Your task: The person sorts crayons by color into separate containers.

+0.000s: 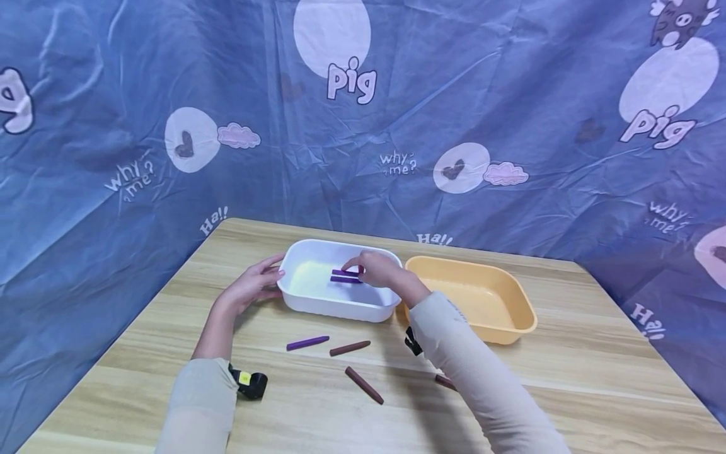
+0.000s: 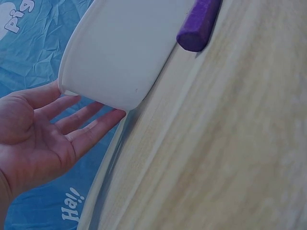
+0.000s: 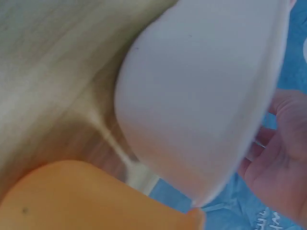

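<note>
My left hand (image 1: 255, 284) rests on the left end of a white plastic bin (image 1: 340, 309), its fingers nearly straight. In the left wrist view that hand's fingertips touch the bin's end wall and lower corner. Two purple crayons (image 1: 346, 280) lie side by side on the bin's floor. Over their right ends is my right hand (image 1: 377, 268), reaching in with the index finger on the farther crayon. I cannot tell whether it pinches that crayon. The bin's wall hides the right fingers in the right wrist view.
A yellow-orange bin (image 1: 482, 302) stands right of the white one, under the right forearm. On the wooden table in front lie another purple crayon (image 1: 307, 343), a brown crayon (image 1: 350, 348), a second brown crayon (image 1: 364, 385) and one partly behind the right sleeve (image 1: 476, 372).
</note>
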Motion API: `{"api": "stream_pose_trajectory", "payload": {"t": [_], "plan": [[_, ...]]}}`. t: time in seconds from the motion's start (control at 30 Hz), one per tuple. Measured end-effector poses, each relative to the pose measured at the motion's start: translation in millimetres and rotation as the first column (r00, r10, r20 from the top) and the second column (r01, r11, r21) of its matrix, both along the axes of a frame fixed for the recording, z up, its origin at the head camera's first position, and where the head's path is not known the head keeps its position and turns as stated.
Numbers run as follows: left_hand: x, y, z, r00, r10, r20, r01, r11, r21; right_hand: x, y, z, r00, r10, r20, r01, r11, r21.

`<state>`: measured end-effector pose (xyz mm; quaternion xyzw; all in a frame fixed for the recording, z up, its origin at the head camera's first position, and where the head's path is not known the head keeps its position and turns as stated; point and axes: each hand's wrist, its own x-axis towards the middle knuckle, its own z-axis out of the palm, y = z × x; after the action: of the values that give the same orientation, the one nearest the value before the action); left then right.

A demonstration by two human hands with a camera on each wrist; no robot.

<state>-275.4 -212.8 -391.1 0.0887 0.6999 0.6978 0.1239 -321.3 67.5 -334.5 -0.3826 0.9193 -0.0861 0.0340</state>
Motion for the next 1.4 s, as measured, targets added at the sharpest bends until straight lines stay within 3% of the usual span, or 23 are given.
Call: {"api": "stream_pose_trajectory", "payload": {"t": [0.37, 0.8, 1.1, 1.4], "plan": [[-0.1, 1.9, 4.2, 1.000, -0.010, -0.004, 0.010, 1.000, 0.006, -4.4, 1.5, -18.4, 1.000, -0.010, -0.017, 0.010, 1.000, 0.024], [0.0, 3.3, 6.3, 1.000, -0.005, 0.009, 0.005, 1.000, 0.010, -2.8, -1.7, -23.9, 0.998, -0.025, -0.059, 0.026, 0.999, 0.021], [0.9, 3.0, 4.2, 1.000, -0.002, 0.009, 0.002, 1.000, -0.004, 2.3, -1.6, -22.8, 0.996, -0.056, -0.074, 0.054, 0.998, -0.034], [1.9, 1.7, 2.7, 1.000, -0.011, 0.001, 0.011, 1.000, -0.003, 21.2, 0.6, -10.6, 0.994, -0.046, -0.095, 0.035, 0.992, -0.119]]}}
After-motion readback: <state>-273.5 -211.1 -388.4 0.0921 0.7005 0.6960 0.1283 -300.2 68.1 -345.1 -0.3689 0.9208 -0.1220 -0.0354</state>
